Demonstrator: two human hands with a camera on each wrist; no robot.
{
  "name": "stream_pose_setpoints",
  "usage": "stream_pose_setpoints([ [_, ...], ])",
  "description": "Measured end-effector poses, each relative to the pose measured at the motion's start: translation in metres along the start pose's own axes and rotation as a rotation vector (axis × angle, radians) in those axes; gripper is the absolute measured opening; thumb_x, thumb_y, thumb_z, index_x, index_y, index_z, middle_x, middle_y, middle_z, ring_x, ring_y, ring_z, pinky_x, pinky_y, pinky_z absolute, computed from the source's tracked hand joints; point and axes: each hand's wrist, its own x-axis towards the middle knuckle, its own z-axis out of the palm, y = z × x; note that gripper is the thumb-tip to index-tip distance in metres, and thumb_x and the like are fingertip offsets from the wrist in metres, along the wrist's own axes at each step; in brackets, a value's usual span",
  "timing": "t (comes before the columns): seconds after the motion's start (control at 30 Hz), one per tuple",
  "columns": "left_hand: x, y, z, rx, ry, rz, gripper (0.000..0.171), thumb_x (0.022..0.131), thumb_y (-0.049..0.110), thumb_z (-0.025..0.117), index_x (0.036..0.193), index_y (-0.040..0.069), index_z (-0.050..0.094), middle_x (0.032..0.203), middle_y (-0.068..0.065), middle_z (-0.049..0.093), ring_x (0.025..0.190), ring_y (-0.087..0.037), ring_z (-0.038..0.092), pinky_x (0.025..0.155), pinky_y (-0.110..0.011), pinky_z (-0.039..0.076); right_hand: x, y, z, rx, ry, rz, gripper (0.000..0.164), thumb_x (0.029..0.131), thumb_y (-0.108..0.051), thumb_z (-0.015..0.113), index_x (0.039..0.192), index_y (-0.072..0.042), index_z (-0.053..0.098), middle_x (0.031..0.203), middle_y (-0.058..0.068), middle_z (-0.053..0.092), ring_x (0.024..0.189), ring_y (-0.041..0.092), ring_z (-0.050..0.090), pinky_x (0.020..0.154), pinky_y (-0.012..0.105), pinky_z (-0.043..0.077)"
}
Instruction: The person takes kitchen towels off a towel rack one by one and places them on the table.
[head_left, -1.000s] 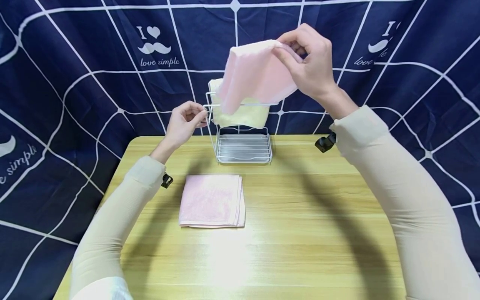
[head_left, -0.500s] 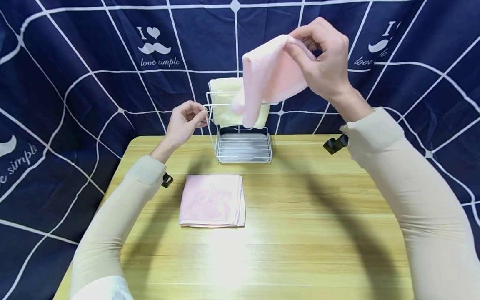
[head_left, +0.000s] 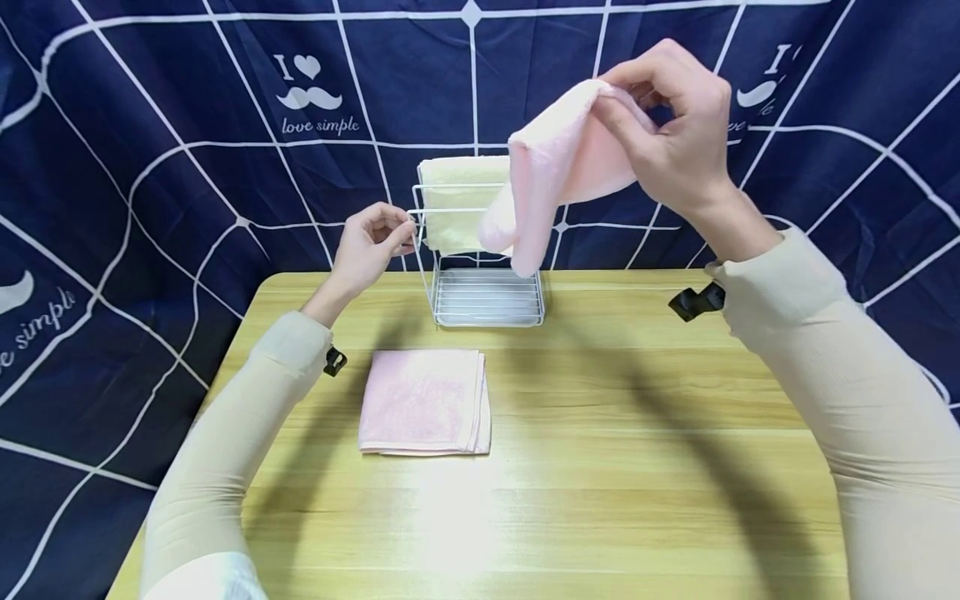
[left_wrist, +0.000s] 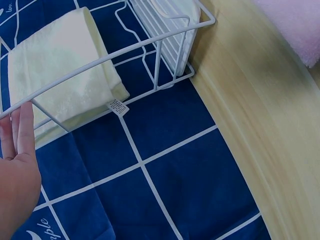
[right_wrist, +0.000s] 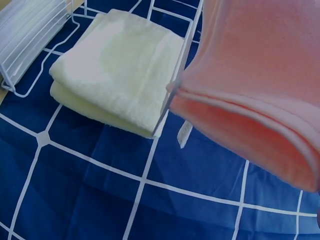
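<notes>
My right hand (head_left: 678,125) pinches the top edge of a folded pink towel (head_left: 551,179), which hangs down in front of the right side of a white wire rack (head_left: 426,275). In the right wrist view the pink towel (right_wrist: 265,65) fills the upper right, its folded layers showing at the lower edge. My left hand (head_left: 375,242) grips the upper left corner of the rack between thumb and fingers; the left wrist view shows its fingers at the rack's top wire (left_wrist: 75,72). Over the rack's rear bar hangs a pale yellow towel (head_left: 453,196), partly hidden by the pink one.
A second pink towel (head_left: 423,400) lies folded flat on the wooden table (head_left: 600,500), in front of the rack. At the rack's base sits a tray (head_left: 487,300) under wires. Dark blue cloth (head_left: 225,100) with white lines stands behind the table.
My right hand has moved to the right with the pink towel, drawing it away from the rack's left part and uncovering more of the yellow towel. My left hand has stayed at the rack.
</notes>
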Motion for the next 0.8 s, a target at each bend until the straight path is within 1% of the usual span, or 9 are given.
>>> stream_pose_setpoints([
  [0.2,0.0,0.0,-0.001,0.013,-0.002,0.003,0.011,0.102,0.001,0.066,0.107,-0.008,0.064,0.085,0.004,0.071,0.076,-0.008,0.07,0.08,-0.023,0.069,-0.006,-0.01,-0.007,0.031,-0.026,-0.011,0.008,0.087,0.006,0.078,0.091,0.012,0.074,0.089,-0.029,0.062,0.077,-0.008,0.051,0.07,0.008,0.041],
  [0.37,0.0,0.0,-0.001,0.026,0.001,0.008,0.01,0.103,0.004,0.066,0.107,-0.006,0.065,0.086,0.004,0.072,0.077,-0.01,0.071,0.081,-0.026,0.07,-0.012,-0.018,-0.011,0.05,-0.036,-0.032,0.007,0.085,0.008,0.079,0.089,0.012,0.075,0.088,-0.027,0.064,0.078,-0.008,0.053,0.071,0.007,0.043],
  [0.47,-0.001,0.0,-0.001,0.02,0.001,0.012,0.009,0.103,0.004,0.066,0.105,-0.004,0.066,0.086,0.004,0.072,0.077,-0.01,0.071,0.082,-0.027,0.07,-0.016,-0.021,-0.014,0.057,-0.06,-0.061,0.006,0.085,0.01,0.079,0.089,0.012,0.075,0.09,-0.027,0.064,0.08,-0.008,0.054,0.073,0.007,0.045],
  [0.6,-0.001,-0.001,-0.001,0.004,-0.001,0.014,0.007,0.103,0.003,0.066,0.104,-0.003,0.067,0.085,0.003,0.072,0.077,-0.013,0.071,0.081,-0.026,0.07,-0.023,-0.023,-0.018,0.083,-0.094,-0.096,0.008,0.086,0.005,0.081,0.089,0.011,0.076,0.091,-0.026,0.066,0.08,-0.008,0.055,0.072,0.007,0.045],
  [0.8,-0.002,-0.002,-0.001,0.011,0.0,0.021,0.008,0.103,0.003,0.066,0.105,-0.005,0.066,0.087,0.0,0.072,0.08,-0.021,0.073,0.081,-0.026,0.07,-0.034,-0.024,-0.024,0.093,-0.121,-0.126,0.019,0.09,-0.007,0.083,0.089,0.01,0.076,0.092,-0.025,0.066,0.079,-0.009,0.054,0.071,0.007,0.043],
])
